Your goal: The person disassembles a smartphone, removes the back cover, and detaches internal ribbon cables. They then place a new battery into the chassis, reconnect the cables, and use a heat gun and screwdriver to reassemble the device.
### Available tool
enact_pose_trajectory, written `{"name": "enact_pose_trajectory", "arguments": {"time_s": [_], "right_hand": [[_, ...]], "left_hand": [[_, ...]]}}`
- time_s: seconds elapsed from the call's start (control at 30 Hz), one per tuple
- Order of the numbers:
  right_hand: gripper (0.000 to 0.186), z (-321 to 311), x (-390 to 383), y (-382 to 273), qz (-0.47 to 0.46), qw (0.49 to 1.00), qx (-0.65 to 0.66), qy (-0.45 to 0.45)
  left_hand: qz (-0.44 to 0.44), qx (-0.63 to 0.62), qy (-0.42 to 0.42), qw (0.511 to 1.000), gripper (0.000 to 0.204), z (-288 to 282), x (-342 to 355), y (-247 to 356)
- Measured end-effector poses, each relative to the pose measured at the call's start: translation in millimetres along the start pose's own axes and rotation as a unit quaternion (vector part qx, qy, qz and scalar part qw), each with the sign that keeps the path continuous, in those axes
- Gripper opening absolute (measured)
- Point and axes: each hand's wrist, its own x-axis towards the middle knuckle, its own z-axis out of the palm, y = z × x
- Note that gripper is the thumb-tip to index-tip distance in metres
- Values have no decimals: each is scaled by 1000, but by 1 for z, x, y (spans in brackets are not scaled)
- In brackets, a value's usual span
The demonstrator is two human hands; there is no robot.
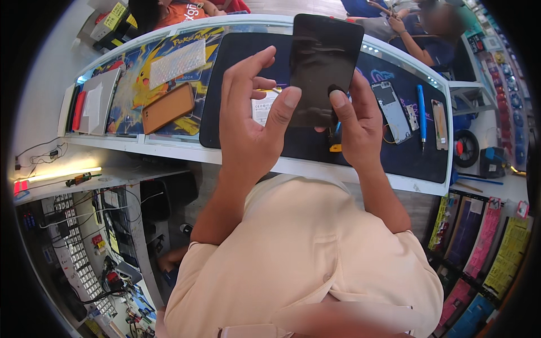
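A dark phone screen panel [324, 50] is held upright in my right hand [360, 124], thumb on its front and fingers along its edge. My left hand [251, 118] is beside the panel's lower left, fingers apart and curved, thumb tip at the panel's edge. Beneath them on the black mat [225, 56] lie a white battery [260, 110], partly hidden, and a yellow item [336, 147], mostly covered. To the right are an opened phone frame [391, 110], a small board [411, 118], a blue screwdriver [421, 118] and a slim part [439, 127].
The glass counter [169, 141] also holds a brown case [168, 107], bubble wrap [179, 62] and stacked flat items [98, 101]. Two people [152, 14] [428, 34] sit across it. A cluttered side desk [79, 183] is at left; shelves of packages [507, 253] are at right.
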Motion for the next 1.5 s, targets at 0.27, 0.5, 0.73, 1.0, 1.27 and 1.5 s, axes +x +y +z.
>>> {"name": "enact_pose_trajectory", "arguments": {"time_s": [0.27,0.5,0.73,1.0,1.27,1.5], "right_hand": [[66,27,22,-7,-252,856,-449,-51],[66,46,19,-18,-208,855,-458,-121],[45,30,16,-22,-176,920,-322,-139],[35,26,60,-12,-313,887,-329,-89],[19,16,80,-18,-306,877,-324,-180],[37,33,55,9,-171,975,-96,-104]], "left_hand": [[-51,-347,-4,937,88,34,-1,-24],[-120,-491,66,860,69,28,-4,-29],[-201,-616,3,762,79,6,-4,-40],[-184,-637,-28,748,78,4,-6,-29],[-176,-562,-62,806,77,2,-1,-34],[-166,-552,-28,817,80,11,-6,-31]]}}
